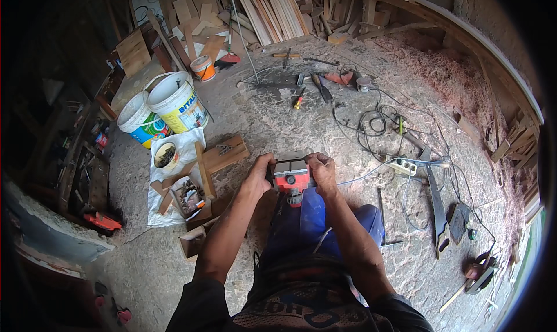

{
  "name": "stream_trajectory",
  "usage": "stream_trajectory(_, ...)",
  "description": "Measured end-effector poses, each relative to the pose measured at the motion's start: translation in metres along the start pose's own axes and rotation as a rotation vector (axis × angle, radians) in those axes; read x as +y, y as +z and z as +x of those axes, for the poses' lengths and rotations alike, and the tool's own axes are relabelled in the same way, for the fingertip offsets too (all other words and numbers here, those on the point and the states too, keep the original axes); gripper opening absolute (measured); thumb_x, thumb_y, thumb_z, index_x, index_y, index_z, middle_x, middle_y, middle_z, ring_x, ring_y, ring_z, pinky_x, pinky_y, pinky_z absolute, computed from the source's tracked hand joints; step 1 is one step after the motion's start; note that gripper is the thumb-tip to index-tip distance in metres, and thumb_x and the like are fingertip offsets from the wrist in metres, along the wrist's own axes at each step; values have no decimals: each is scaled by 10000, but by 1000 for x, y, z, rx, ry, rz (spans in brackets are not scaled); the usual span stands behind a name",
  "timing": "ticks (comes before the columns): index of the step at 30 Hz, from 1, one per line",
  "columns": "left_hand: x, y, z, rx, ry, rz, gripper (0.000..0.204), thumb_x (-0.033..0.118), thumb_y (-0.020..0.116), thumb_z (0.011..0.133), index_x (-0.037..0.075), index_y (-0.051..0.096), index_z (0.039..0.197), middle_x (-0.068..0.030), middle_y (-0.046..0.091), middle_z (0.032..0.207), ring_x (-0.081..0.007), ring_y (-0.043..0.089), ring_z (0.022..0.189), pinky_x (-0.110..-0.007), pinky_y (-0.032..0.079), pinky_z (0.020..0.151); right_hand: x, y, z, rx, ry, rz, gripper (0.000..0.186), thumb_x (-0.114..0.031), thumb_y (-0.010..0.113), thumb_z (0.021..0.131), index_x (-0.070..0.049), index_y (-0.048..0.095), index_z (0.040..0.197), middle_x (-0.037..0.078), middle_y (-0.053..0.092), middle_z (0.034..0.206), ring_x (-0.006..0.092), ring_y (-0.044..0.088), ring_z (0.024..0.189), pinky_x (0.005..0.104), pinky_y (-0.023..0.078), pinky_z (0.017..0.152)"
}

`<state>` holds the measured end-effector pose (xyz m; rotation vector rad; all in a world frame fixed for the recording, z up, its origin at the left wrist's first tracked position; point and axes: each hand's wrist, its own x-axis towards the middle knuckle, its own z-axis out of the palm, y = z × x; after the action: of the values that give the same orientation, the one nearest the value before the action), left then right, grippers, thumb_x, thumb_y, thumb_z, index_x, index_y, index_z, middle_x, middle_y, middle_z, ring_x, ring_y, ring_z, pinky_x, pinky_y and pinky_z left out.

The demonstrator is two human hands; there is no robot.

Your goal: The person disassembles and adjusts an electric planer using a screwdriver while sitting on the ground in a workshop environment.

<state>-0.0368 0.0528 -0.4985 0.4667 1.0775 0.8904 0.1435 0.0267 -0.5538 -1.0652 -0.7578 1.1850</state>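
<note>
A red power tool (292, 181), which looks like a planer, sits above my blue-trousered legs (342, 233), its grey metal base plate and dark slot facing up and a round knob at the near end. My left hand (260, 174) grips its left side, fingers bent round the edge. My right hand (321, 172) holds the right side of the base plate, with thumb and fingers curled at the corner. What the fingertips do on the far side is partly hidden.
Two buckets (174, 109), boards with small hardware (229, 152) and a white sack (159, 210) lie left. A handsaw (436, 210), cables (371, 123), a power strip (400, 167) and hand tools (319, 88) spread over the dusty floor. Timber (272, 13) and shavings (441, 77) line the edges.
</note>
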Motion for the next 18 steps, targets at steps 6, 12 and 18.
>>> stream_trajectory(6,-3,6,-15,-13,60,-38,143,151,593,719,147,488,622,20,439,598,-147,488,557,-345,475,558,4,-5,-4,-19,-34,-11,134,-86,569,851,-7,676,866,24,639,722,83,552,589,243,443,544)
stream_trajectory(12,-2,4,-11,17,24,-47,155,135,581,707,151,464,605,23,423,587,-144,421,517,-334,420,506,-1,-2,-5,-11,-12,-10,132,-79,565,855,-3,669,883,35,644,728,87,564,593,241,452,546)
stream_trajectory(18,-5,-5,5,5,9,-31,144,143,585,710,142,471,623,8,443,634,-156,455,552,-359,466,539,3,-1,-2,8,19,12,116,-88,622,829,-2,698,846,-2,637,738,67,518,644,240,417,586)
